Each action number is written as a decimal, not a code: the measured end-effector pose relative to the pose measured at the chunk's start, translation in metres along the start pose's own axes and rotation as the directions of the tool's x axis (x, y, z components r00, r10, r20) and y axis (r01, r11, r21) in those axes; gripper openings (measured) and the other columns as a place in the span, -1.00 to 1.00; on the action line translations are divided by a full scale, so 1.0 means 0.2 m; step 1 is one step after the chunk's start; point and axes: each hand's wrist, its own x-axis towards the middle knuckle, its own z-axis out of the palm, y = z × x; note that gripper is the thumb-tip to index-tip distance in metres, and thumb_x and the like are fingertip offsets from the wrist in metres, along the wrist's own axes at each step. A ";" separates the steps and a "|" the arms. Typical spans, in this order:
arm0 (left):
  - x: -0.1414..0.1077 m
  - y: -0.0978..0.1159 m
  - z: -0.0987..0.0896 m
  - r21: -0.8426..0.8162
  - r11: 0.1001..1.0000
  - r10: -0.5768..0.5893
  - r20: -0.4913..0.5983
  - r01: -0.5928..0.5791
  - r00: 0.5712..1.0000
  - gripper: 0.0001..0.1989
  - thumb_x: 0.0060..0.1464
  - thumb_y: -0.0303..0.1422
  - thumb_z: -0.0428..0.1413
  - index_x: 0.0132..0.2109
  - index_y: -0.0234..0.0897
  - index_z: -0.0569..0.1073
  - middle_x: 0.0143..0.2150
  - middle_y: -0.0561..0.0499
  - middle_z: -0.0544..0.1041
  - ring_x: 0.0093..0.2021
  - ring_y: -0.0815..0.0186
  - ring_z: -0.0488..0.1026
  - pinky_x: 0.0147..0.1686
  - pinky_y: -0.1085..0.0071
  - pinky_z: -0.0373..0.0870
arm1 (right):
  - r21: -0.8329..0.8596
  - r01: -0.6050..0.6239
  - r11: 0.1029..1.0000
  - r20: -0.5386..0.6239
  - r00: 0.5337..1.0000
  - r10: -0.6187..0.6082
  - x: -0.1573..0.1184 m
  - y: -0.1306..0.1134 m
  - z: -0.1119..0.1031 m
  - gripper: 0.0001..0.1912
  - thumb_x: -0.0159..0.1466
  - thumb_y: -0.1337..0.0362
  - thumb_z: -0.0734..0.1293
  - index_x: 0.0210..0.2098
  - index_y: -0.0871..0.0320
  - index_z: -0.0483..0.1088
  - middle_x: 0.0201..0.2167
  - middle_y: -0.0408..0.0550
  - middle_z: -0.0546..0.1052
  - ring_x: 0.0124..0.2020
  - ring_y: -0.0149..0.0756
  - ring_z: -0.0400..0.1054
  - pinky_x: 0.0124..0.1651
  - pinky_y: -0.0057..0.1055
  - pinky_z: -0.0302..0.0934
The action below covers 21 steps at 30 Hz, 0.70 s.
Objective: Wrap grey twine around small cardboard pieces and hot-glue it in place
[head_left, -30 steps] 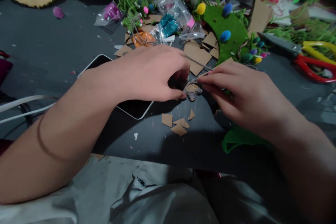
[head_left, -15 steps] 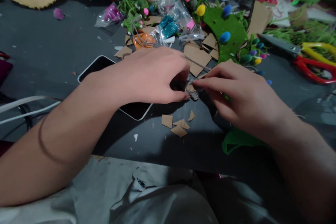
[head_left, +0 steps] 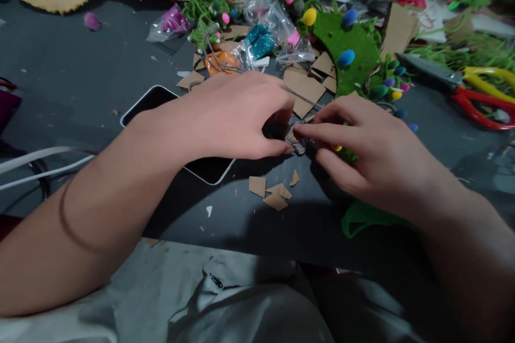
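Note:
A small piece of cardboard wound with grey cord (head_left: 296,142) sits low over the dark tabletop between my two hands. My left hand (head_left: 237,118) is closed on its left side, with the thumb along the near edge and the other fingertips mostly hidden. From the right, my right hand (head_left: 362,144) reaches in and its index fingertip rests on top of the piece. Its thumb stands apart from that finger. A length of grey cord (head_left: 303,97) runs behind the piece between the hands. Part of a green decoration with a yellow bead (head_left: 337,147) shows under my right hand.
A phone (head_left: 209,171) lies beneath my left forearm. Cardboard scraps (head_left: 276,202) are scattered nearer me. Scissors (head_left: 478,102) lie at the right. Behind are plastic bags (head_left: 267,24), a green felt ring (head_left: 346,72), and mossy garlands with coloured beads. Green material (head_left: 358,217) lies under my right wrist.
My right thumb has spread away from the index finger, uncovering the yellow bead. The index fingertip has shifted slightly left over the piece. My left hand keeps its grip.

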 end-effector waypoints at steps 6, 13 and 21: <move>0.00 0.01 0.00 0.001 1.000 -0.010 0.002 0.010 1.000 -0.62 0.12 0.08 0.13 -0.16 -0.11 0.53 -0.06 -0.03 0.62 -0.18 0.12 0.53 -0.41 0.27 0.19 | -0.021 -0.033 0.999 0.025 0.999 0.033 0.00 0.00 0.00 -0.62 0.37 0.33 0.22 0.07 0.05 0.57 -0.09 0.10 0.52 -0.10 0.00 0.44 -0.11 -0.06 0.34; 0.00 0.01 -0.01 -0.003 1.000 -0.002 0.005 0.002 1.000 -0.62 0.14 0.06 0.14 -0.15 -0.14 0.52 -0.08 -0.04 0.61 -0.20 0.16 0.49 -0.38 0.30 0.18 | -0.017 -0.029 0.999 -0.030 0.999 0.029 0.00 0.00 0.01 -0.64 0.40 0.25 0.25 0.09 0.18 0.55 -0.10 0.15 0.53 -0.14 0.02 0.46 -0.16 -0.05 0.35; -0.01 0.01 -0.01 -0.040 0.999 0.012 -0.002 -0.012 1.000 -0.68 0.08 0.00 0.18 -0.17 -0.11 0.53 -0.10 -0.03 0.60 -0.16 0.12 0.51 -0.29 0.27 0.25 | -0.046 -0.065 0.997 -0.014 0.998 0.065 0.01 -0.01 0.03 -0.60 0.34 0.05 0.34 -0.01 0.21 0.54 -0.09 0.20 0.50 -0.11 0.12 0.44 -0.10 0.06 0.37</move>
